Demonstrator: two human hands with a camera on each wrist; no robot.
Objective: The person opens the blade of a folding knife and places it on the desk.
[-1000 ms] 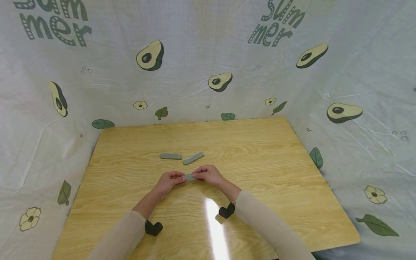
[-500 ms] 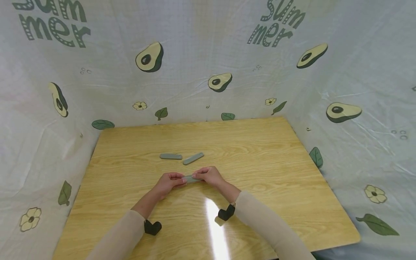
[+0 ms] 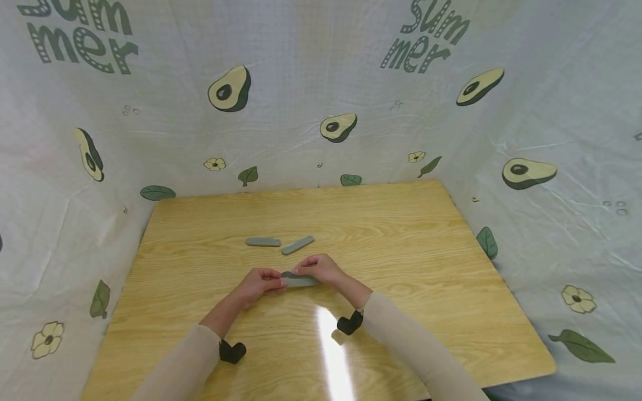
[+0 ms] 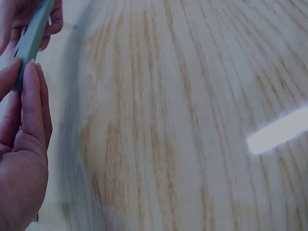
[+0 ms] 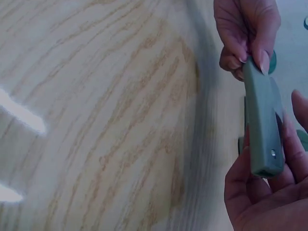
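Note:
A slim grey-green folding knife (image 3: 301,282) is held between both hands, low over the table. My left hand (image 3: 259,285) pinches its left end between thumb and fingers, as the left wrist view also shows with the handle (image 4: 32,38). The fingers of my right hand (image 3: 323,268) curl round the other end. In the right wrist view, that end of the handle (image 5: 262,120) has a small hole, and a flat piece stands partly out along its side. From the head view, a dark rounded part (image 3: 286,274) shows above the handle, beside the right fingertips.
Two similar grey-green folding knives, one lying level (image 3: 263,241) and one slanted (image 3: 298,245), are just beyond the hands on the wooden table (image 3: 401,250). A printed cloth (image 3: 286,156) hangs around the back and sides. Light glares off the table near the front.
The knife has turned in my hands, so more of its handle faces the head camera and a dark part now shows above it. The two knives on the table have stayed put.

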